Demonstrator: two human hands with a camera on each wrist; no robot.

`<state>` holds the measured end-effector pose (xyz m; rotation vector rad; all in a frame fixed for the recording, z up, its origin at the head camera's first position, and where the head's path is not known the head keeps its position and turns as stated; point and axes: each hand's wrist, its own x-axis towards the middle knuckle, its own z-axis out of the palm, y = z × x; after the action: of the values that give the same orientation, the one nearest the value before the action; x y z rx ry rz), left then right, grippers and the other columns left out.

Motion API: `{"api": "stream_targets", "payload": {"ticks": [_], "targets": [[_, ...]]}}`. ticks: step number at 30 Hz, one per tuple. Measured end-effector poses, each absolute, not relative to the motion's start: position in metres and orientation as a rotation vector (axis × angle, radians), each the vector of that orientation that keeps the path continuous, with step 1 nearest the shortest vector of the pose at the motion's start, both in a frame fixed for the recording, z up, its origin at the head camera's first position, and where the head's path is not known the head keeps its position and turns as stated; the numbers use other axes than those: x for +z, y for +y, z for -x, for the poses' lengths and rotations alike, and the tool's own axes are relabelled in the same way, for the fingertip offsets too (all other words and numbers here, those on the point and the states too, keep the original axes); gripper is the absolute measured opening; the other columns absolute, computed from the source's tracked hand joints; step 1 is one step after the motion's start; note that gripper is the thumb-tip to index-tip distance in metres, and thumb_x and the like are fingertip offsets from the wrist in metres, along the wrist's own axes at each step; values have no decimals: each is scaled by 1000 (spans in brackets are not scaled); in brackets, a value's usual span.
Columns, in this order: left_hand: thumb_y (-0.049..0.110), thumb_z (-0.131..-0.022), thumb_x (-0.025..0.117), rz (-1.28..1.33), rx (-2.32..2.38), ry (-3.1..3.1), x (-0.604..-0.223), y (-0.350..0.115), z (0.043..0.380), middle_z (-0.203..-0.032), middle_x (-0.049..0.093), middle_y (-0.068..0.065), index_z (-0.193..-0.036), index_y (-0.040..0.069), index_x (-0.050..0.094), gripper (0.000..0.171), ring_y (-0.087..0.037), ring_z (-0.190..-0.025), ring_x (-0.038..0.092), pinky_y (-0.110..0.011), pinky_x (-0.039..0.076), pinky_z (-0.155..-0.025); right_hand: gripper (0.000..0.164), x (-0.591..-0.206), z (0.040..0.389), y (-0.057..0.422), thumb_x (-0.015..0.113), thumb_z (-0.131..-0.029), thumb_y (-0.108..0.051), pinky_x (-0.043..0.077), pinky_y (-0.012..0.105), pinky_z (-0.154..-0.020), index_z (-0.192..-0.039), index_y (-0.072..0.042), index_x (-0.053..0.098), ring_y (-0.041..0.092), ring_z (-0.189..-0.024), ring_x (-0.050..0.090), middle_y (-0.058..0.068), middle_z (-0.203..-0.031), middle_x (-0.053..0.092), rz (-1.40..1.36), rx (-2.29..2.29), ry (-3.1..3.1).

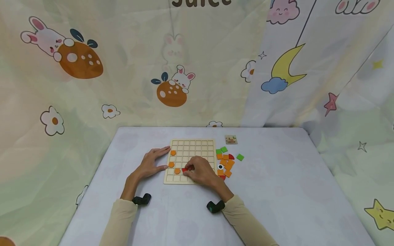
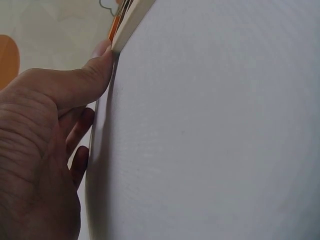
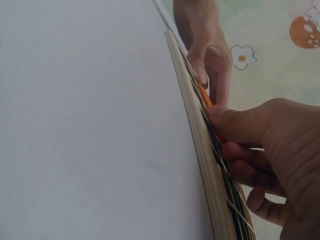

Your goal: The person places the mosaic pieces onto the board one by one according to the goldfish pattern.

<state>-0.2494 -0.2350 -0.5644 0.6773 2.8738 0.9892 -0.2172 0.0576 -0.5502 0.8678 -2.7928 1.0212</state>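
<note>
Tile point(image 1: 184, 169) in right hand point(image 1: 201, 171), left hand point(image 1: 149, 163) apart

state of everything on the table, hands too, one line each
board: flat, partly filled
left hand: fingers extended, touching board's left edge
right hand: pinching red piece
red piece: pinched at board, seating unclear
three orange discs: on board
loose coloured pieces: right of board
patterned card: flat, beyond loose pieces

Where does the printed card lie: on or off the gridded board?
Off: the printed card lies on the white table, right of the gridded board, not touching it.
</note>
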Motion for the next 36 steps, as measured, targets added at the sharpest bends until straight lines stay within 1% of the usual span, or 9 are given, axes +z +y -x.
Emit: {"api": "stream_targets", "payload": {"ticks": [7, 13, 19, 22, 27, 32, 36], "targets": [[30, -93, 86, -667, 994, 2860, -564, -235, 249, -175, 45, -7, -165, 15, 50, 82, -42, -151, 44, -72, 28, -120, 18, -549, 216, 55, 91, -91, -27, 51, 22, -76, -99, -11, 86, 6, -80, 60, -4, -87, 74, -829, 1002, -2803], [31, -94, 85, -677, 998, 2864, -564, -233, 249, -174, 46, -8, -165, 14, 50, 81, -43, -150, 45, -73, 28, -119, 17, -547, 214, 56, 90, -92, -28, 49, 23, -75, -97, -12, 85, 7, -78, 57, -5, -83, 71, -829, 945, -2813], [26, -93, 87, -653, 973, 2858, -564, -233, 250, -176, 44, -6, -166, 16, 48, 84, -40, -152, 43, -68, 28, -120, 26, -542, 212, 58, 92, -90, -33, 49, 24, -77, -101, -11, 85, 8, -81, 55, -6, -86, 69, -834, 946, -2854], [25, -93, 88, -641, 960, 2856, -564, -234, 251, -176, 43, -5, -167, 17, 47, 85, -39, -153, 42, -68, 28, -121, 29, -540, 212, 62, 92, -89, -35, 51, 27, -80, -104, -10, 85, 10, -85, 57, -4, -90, 72, -830, 983, -2844], [25, -93, 88, -643, 970, 2849, -564, -235, 251, -176, 43, -5, -167, 17, 47, 85, -40, -154, 42, -68, 27, -121, 29, -535, 214, 80, 93, -89, -33, 56, 29, -84, -106, -10, 86, 10, -89, 62, -2, -95, 76, -778, 1040, -2811], [24, -93, 88, -656, 992, 2847, -563, -235, 250, -175, 44, -7, -166, 15, 48, 84, -42, -152, 42, -68, 27, -120, 30, -528, 217, 108, 95, -86, -27, 57, 31, -82, -106, -7, 86, 15, -90, 66, 3, -95, 78, -715, 1105, -2786], [24, -92, 88, -674, 994, 2856, -563, -234, 249, -174, 45, -9, -165, 13, 49, 83, -42, -151, 44, -69, 28, -118, 29, -525, 220, 130, 96, -85, -22, 57, 32, -82, -105, -4, 86, 18, -90, 69, 5, -96, 80, -647, 1134, -2773]]}}
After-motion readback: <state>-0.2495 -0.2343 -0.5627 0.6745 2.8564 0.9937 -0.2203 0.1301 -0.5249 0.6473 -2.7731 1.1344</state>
